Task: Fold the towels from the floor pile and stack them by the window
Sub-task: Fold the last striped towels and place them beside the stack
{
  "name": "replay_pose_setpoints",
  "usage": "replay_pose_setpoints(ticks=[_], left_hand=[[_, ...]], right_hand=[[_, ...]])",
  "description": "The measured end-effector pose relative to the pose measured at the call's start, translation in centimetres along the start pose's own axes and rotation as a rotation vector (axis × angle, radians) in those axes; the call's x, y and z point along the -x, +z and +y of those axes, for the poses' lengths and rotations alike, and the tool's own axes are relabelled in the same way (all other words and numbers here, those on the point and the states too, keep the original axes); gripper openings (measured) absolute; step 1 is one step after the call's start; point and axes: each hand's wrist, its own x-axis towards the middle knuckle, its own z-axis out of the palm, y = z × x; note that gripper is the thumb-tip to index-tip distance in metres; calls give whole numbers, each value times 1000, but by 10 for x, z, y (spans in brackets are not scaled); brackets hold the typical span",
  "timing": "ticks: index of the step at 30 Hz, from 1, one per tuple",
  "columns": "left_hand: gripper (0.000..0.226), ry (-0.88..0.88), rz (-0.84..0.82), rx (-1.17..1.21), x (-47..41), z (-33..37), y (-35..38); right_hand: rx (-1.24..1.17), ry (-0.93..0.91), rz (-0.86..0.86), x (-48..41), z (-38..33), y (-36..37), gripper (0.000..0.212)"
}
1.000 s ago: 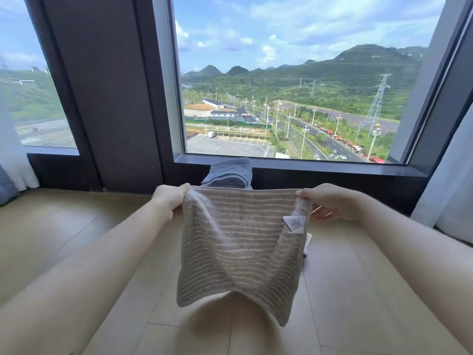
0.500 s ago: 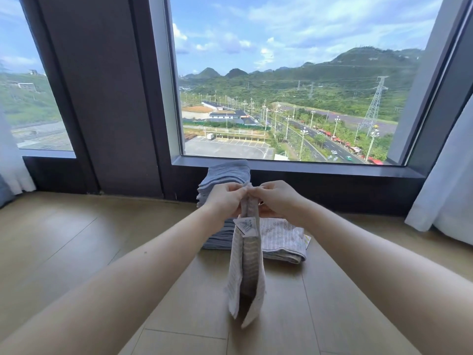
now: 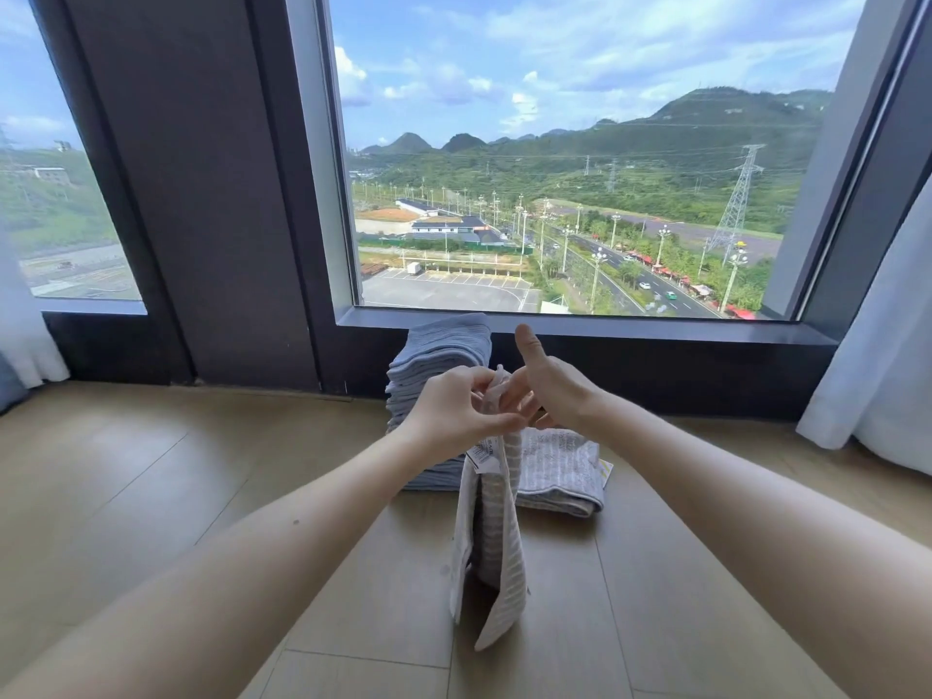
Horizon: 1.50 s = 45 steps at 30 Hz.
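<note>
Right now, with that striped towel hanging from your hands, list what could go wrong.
1. The left hand pinches only the top of the hanging towel, and the right hand has its thumb raised clear; the towel could slip and unfold.
2. Its lower corners hang uneven, so the fold may come out crooked.
3. The blue stack stands tall; a careless set-down might topple it.

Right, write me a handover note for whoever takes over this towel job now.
Left hand pinches the top edge of the striped towel, folded in half and hanging.
Right hand is at the same edge, thumb raised; grip unclear.
Done: blue stack and one folded grey towel lie below the window.
Left: finish this fold, stack it; floor pile not in view.
</note>
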Motion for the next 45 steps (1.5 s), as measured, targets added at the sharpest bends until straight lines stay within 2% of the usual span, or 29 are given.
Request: replay_pose_setpoints(ticks=[4,6,8,12,14,17,20,25,28,35,39,42,43,45], left_hand=[[16,-24,106,74,-2,-8,-2],[12,-50,89,227,-3,-9,-4],[14,-67,39,360,-2,-6,-6],[11,-62,5,345,-4,-11,-10],[13,-53,18,283,-5,-14,-9],[21,-46,52,157,-8,-15,-9],[21,-31,54,74,-7,-19,-15],[14,-4,38,-74,0,-30,-28],[19,42,96,-137,1,-34,-28],[19,15,343,-120,-9,-33,-31],[17,-71,419,-38,-14,-28,-35],[20,-139,448,-33,-15,-29,-39],[21,-160,464,-45,-15,-32,-41],[20,-201,491,-71,-11,-39,-48]], right_hand=[[-12,-33,44,0,5,-4,69],[44,-87,134,-2,11,-8,37],[93,-124,123,-1,16,-14,8],[121,-138,-32,4,27,-19,7],[217,-102,-89,5,33,-18,4],[508,-58,-125,6,42,-19,28],[514,-42,-55,8,47,-23,43],[406,-31,65,10,54,-37,46],[434,-94,153,8,57,-38,36],[132,-304,451,5,39,-41,16],[101,-360,434,3,29,-46,16],[342,-300,333,0,33,-57,35],[409,-273,319,1,36,-61,31],[392,-221,332,5,46,-71,19]])
